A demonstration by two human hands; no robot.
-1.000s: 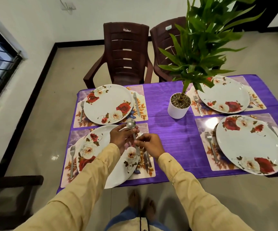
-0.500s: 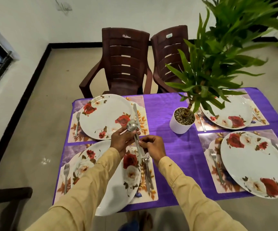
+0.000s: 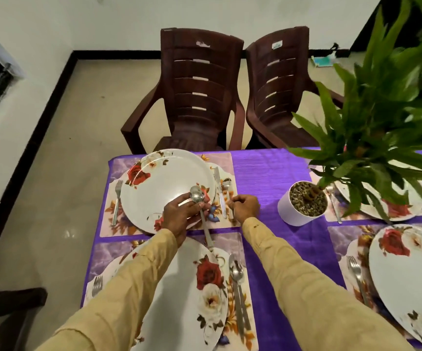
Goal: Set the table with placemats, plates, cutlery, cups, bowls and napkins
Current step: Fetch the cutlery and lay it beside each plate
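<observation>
The left hand [image 3: 179, 217] grips a big spoon [image 3: 196, 196] over the near edge of the far plate [image 3: 159, 183]. The right hand [image 3: 244, 207] pinches a small spoon [image 3: 227, 184] right of that plate, beside the knife [image 3: 218, 191]. The spoons look light, hard and slippery, so the thin handle is the best place to hold them.

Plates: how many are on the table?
4: far-left plate, near-left plate under a sleeve, far-right plate behind the plant, near-right plate cut by the edge. The plant may hide more.

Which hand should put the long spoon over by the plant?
Right, probably: the right hand, pinching a small spoon, sits nearer the plant pot; the left hand, gripping the long spoon, is farther.
</observation>
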